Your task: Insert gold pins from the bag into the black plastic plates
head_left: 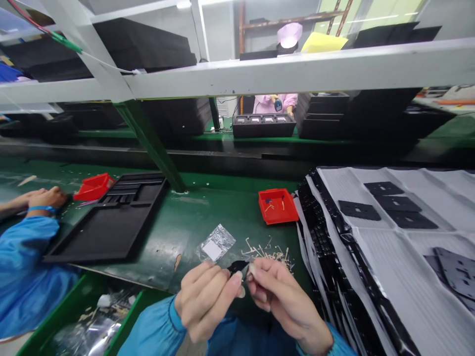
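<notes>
Both hands [245, 296] are raised over the bench edge, closed in a fine pinch. The left hand [204, 301] grips a small black piece [236, 267] between thumb and fingers. The right hand [285, 301] pinches at the piece's end; a pale bit shows at its fingertips [251, 270], but what it is cannot be told. The piece is held in the air at the hands' meeting point, mostly hidden.

Step in hand appears to be close handwork on this piece. Any further move seems to call for a steady pinch, as the piece is small.

Outward on the green bench [193, 210]: pale shavings [265, 253] at 1 o'clock, close by; a clear foil bag [215, 243] with a white square inside at 11 o'clock; a red tray [278, 205] holding small bits farther out at 1 o'clock. A black foam tray [107, 220] lies at 10 o'clock, a second red tray [92, 187] beyond it. At 3 o'clock, a stack of black trays [326, 232] and white sheets [404, 262] carrying black plates [403, 219]. A green bin [89, 316] sits at 8 o'clock. A co-worker's hand [46, 198] in a blue sleeve rests at 9 o'clock, apart from this work.
</notes>
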Demonstrator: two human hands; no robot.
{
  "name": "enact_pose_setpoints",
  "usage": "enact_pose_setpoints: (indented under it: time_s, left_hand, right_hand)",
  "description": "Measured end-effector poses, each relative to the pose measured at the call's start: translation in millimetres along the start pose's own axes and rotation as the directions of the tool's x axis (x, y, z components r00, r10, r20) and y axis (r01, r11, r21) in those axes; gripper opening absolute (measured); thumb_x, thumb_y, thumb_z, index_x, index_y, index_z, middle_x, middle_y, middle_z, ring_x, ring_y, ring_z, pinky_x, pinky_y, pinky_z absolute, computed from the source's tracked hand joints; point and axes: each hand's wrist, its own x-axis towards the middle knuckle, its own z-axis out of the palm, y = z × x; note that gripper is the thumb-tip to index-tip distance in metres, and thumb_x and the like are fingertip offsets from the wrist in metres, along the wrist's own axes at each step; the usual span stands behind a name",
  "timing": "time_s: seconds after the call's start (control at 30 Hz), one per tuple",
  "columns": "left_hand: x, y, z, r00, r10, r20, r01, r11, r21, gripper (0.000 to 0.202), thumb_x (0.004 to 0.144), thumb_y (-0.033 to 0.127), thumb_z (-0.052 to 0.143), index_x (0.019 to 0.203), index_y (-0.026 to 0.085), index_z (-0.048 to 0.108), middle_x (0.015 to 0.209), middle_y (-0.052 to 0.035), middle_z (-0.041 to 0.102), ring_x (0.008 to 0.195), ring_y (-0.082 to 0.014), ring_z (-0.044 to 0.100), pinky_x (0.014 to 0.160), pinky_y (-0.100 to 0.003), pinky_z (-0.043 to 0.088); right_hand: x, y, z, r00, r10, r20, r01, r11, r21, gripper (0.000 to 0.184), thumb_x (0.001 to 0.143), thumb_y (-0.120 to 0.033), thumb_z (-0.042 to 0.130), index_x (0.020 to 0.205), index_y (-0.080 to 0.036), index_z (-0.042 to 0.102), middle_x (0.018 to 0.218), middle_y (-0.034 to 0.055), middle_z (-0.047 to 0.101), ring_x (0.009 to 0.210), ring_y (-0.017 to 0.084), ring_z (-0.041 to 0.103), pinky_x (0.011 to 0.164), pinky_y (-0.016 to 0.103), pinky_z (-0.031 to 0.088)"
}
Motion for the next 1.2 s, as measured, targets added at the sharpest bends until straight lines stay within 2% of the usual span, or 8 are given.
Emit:
enact_pose_setpoints:
  time_s: [0.07, 0.17, 0.3, 0.37, 0.47, 0.67, 0.93, 1.2]
  left_hand:
    - [0.3, 3.3, 4.6, 0.984, 0.176, 0.037, -0.178, 0.982, 0.069, 0.018, 0.088, 0.004, 0.073, 0.103, 0.014, 0.07, 0.085, -0.0063, 0.074, 0.075, -0.0175, 0.074, 0.069, -0.028, 0.065]
    - [-5.8, 14.6, 18.0, 0.989, -0.15, -0.002, 0.15, 0.988, -0.04, 0.026, 0.092, 0.003, 0.068, 0.115, 0.016, 0.07, 0.092, -0.0047, 0.072, 0.079, -0.0148, 0.072, 0.075, -0.024, 0.063]
    - [-4.6, 38.0, 36.2, 0.727, -0.673, 0.136, 0.659, 0.628, -0.414, 0.032, 0.099, 0.01, 0.062, 0.12, 0.03, 0.072, 0.104, -0.0002, 0.064, 0.058, -0.0034, 0.061, 0.055, -0.015, 0.056]
    - [-0.3, 47.4, 41.1, 0.603, -0.742, 0.292, 0.755, 0.413, -0.51, 0.031, 0.101, 0.016, 0.061, 0.124, 0.032, 0.073, 0.109, -0.0023, 0.063, 0.061, -0.0048, 0.062, 0.054, -0.016, 0.057]
    - [2.4, 56.0, 43.6, 0.512, -0.754, 0.411, 0.801, 0.246, -0.545, 0.03, 0.101, 0.024, 0.062, 0.128, 0.028, 0.072, 0.117, -0.008, 0.062, 0.087, -0.0149, 0.068, 0.067, -0.023, 0.064]
    - [4.0, 66.1, 45.2, 0.407, -0.803, 0.436, 0.854, 0.164, -0.495, 0.038, 0.097, 0.023, 0.065, 0.135, 0.022, 0.063, 0.122, -0.0091, 0.069, 0.106, -0.018, 0.07, 0.086, -0.022, 0.062]
    - [17.3, 70.5, 47.6, 0.29, -0.804, 0.519, 0.854, -0.027, -0.52, 0.027, 0.087, 0.023, 0.073, 0.11, 0.012, 0.064, 0.097, -0.0091, 0.075, 0.085, -0.0159, 0.073, 0.074, -0.02, 0.063]
    - [18.9, 77.1, 47.2, 0.306, -0.792, 0.528, 0.834, -0.043, -0.55, 0.023, 0.088, 0.02, 0.073, 0.11, 0.014, 0.068, 0.098, -0.0072, 0.076, 0.081, -0.014, 0.073, 0.074, -0.018, 0.064]
  right_hand:
    - [0.3, 0.9, -1.2, 0.998, -0.044, -0.053, 0.043, 0.999, -0.025, 0.055, 0.069, -0.056, 0.088, 0.077, -0.012, 0.055, 0.064, -0.0022, 0.057, 0.049, -0.001, 0.04, 0.044, 0.011, 0.029]
    - [0.9, 6.0, -6.2, 0.962, -0.217, -0.167, 0.195, 0.971, -0.14, 0.057, 0.07, -0.06, 0.086, 0.079, -0.013, 0.057, 0.067, -0.0013, 0.057, 0.053, 0.001, 0.044, 0.047, 0.012, 0.033]
    - [2.0, 13.6, -15.8, 0.786, -0.565, -0.25, 0.438, 0.795, -0.419, 0.042, 0.085, -0.054, 0.074, 0.081, -0.014, 0.063, 0.075, 0.0005, 0.058, 0.065, 0.004, 0.054, 0.058, 0.012, 0.047]
    - [1.3, 15.2, -19.1, 0.682, -0.697, -0.222, 0.502, 0.667, -0.55, 0.033, 0.091, -0.047, 0.069, 0.082, -0.015, 0.065, 0.085, 0.0025, 0.061, 0.078, 0.005, 0.06, 0.07, 0.012, 0.052]
    - [-1.4, 15.3, -20.8, 0.595, -0.785, -0.172, 0.514, 0.536, -0.67, 0.027, 0.094, -0.041, 0.066, 0.082, -0.016, 0.068, 0.105, 0.0067, 0.064, 0.101, 0.009, 0.065, 0.083, 0.013, 0.054]
    - [-7.3, 16.0, -22.5, 0.604, -0.785, -0.139, 0.462, 0.487, -0.741, 0.025, 0.095, -0.04, 0.064, 0.085, -0.017, 0.069, 0.108, 0.0081, 0.065, 0.101, 0.011, 0.066, 0.082, 0.018, 0.055]
    - [-16.5, 11.6, -21.8, 0.609, -0.782, -0.133, 0.462, 0.486, -0.742, 0.02, 0.095, -0.034, 0.064, 0.085, -0.018, 0.07, 0.103, 0.0047, 0.067, 0.1, 0.01, 0.068, 0.088, 0.019, 0.056]
    - [-22.3, 11.6, -19.4, 0.566, -0.807, -0.169, 0.489, 0.493, -0.72, 0.02, 0.094, -0.033, 0.066, 0.082, -0.017, 0.068, 0.099, 0.0062, 0.067, 0.093, 0.011, 0.068, 0.077, 0.019, 0.059]
